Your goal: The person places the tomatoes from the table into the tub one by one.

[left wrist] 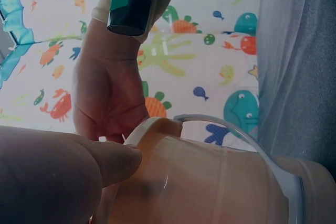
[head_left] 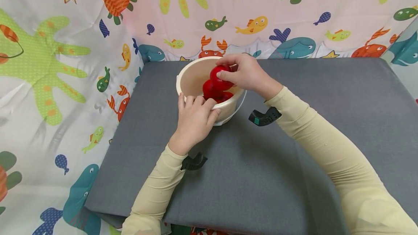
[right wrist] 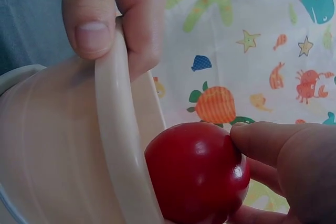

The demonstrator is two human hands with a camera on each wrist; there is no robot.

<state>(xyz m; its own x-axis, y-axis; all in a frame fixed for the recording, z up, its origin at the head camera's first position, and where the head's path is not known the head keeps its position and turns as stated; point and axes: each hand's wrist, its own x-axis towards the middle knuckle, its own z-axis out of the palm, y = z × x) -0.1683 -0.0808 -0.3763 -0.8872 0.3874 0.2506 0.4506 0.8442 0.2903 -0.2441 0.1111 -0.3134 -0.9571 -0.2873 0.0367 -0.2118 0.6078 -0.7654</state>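
A cream plastic bucket [head_left: 187, 77] with a white handle [head_left: 241, 104] stands on the grey-covered table, tilted slightly towards me in the head view. My left hand [head_left: 193, 120] grips its near rim, fingers over the edge and thumb outside. Between thumb and fingers, my right hand [head_left: 246, 72] holds a shiny red ball [right wrist: 197, 171] at the bucket's mouth. Below it, several more red balls [head_left: 210, 90] lie inside the bucket, partly hidden by the held one and the rim. In the left wrist view the right hand [left wrist: 113, 95] reaches behind the rim, its fingertips hidden.
Grey cloth covers the table [head_left: 140, 137], whose left edge runs beside a hanging sheet [head_left: 81, 126] printed with sea animals. More of that sheet hangs along the back edge. Black wrist devices [head_left: 265, 116] sit on both sleeves.
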